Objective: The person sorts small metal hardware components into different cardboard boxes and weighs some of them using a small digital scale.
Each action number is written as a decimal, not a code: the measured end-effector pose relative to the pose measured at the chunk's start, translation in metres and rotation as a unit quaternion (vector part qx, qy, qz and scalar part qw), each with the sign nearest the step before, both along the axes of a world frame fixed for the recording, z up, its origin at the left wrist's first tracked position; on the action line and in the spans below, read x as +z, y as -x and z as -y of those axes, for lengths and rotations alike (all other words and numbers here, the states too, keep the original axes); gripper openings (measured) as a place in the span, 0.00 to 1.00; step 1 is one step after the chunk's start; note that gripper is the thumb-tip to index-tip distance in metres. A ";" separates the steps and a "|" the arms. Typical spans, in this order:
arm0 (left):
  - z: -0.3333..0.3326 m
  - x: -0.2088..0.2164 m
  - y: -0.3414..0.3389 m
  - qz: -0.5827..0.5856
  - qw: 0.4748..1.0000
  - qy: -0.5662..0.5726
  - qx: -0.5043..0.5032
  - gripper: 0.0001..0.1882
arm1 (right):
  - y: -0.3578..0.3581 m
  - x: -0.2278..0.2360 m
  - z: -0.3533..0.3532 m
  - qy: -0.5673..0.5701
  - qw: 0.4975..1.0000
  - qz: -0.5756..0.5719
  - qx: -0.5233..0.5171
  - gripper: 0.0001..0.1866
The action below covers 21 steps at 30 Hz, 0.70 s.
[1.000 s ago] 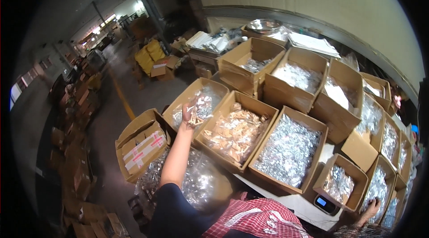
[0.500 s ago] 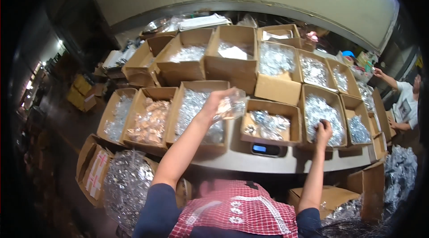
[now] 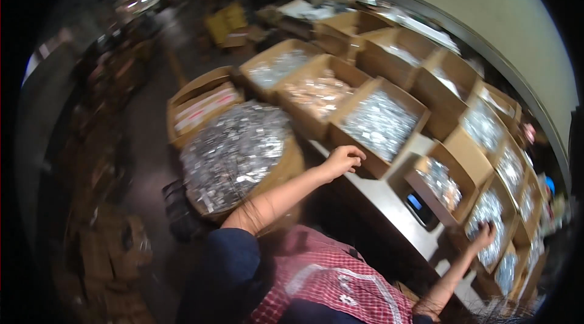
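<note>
- Brown cardboard boxes (image 3: 304, 117), three in row: silvery packets (image 3: 280, 68), copper-coloured pieces (image 3: 319, 96), silver pieces (image 3: 380, 126)
- Left hand (image 3: 345, 162) near third: grip loosely parted, empty
- Right hand (image 3: 482, 238) touching shiny silvery parts (image 3: 485, 210) in another box (image 3: 510, 230): grip impossible to judge

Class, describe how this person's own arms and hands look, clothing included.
The left hand and right hand are ungloved, and the forearms are bare. The left sleeve is short and dark navy. Across the front is a red-and-white checked apron with white trim.
</note>
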<state>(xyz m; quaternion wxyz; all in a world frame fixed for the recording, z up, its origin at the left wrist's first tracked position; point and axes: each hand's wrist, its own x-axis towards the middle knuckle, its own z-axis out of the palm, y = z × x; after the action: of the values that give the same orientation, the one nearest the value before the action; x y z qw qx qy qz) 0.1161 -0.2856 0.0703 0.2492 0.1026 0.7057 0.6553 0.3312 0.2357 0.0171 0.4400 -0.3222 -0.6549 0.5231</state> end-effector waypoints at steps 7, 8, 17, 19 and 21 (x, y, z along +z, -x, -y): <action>0.235 -0.023 -0.055 -0.113 0.949 0.053 0.289 0.12 | -0.004 0.009 0.129 -0.158 0.986 -0.053 -0.001 0.14; 0.263 -0.025 -0.061 -0.174 0.905 0.171 0.348 0.13 | 0.009 0.007 0.160 -0.167 0.983 -0.061 0.041 0.14; 0.302 -0.027 -0.001 -0.100 0.955 0.043 0.275 0.13 | 0.144 0.040 0.458 -0.223 0.852 -0.058 0.470 0.16; 0.292 0.021 -0.015 -0.001 0.934 -0.199 0.298 0.15 | 0.164 0.073 0.508 -0.199 0.820 0.008 0.536 0.13; 0.338 0.021 -0.026 0.024 0.861 -0.445 0.246 0.17 | 0.197 0.083 0.562 -0.242 0.806 0.059 0.537 0.11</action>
<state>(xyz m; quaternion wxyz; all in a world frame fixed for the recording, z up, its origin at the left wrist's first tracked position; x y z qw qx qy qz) 0.1422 -0.6240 0.0918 0.0247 0.0098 0.3349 0.9419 0.1343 -0.3264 0.0998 0.1130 0.1678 -0.8533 0.4807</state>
